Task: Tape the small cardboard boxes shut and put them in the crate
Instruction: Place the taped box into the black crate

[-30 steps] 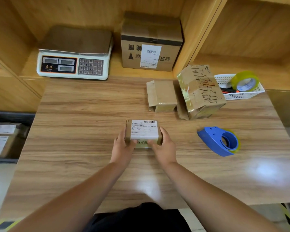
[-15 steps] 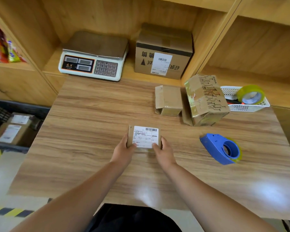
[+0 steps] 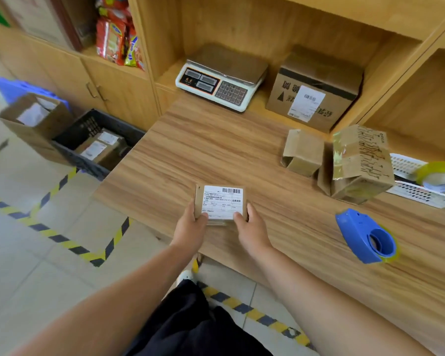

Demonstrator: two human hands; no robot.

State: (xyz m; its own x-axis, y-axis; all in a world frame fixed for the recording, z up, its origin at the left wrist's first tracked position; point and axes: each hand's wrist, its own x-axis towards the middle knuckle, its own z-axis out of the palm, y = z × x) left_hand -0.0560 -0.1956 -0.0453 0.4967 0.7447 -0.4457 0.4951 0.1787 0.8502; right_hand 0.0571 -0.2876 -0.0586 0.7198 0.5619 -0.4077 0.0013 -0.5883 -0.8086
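Both hands grip one small box [image 3: 220,202], label up, just above the table [image 3: 203,150] near its front edge: the left hand [image 3: 190,227] curls round its left side and the right hand [image 3: 252,228] round its right, thumbs on the label. The crate [image 3: 80,160] sits on the floor off the table's left end, with labelled parcels [image 3: 98,149] already inside. An open carton [image 3: 34,119] stands just beside its far side. To the right of the hands lies a blue tape dispenser [image 3: 368,237]. Behind it are a taped box [image 3: 360,163] leaning tilted, an open-flapped box [image 3: 303,152], and a white basket [image 3: 419,195] holding a tape roll [image 3: 439,177]. At the back – a scale [image 3: 221,78] and a large carton [image 3: 314,93].
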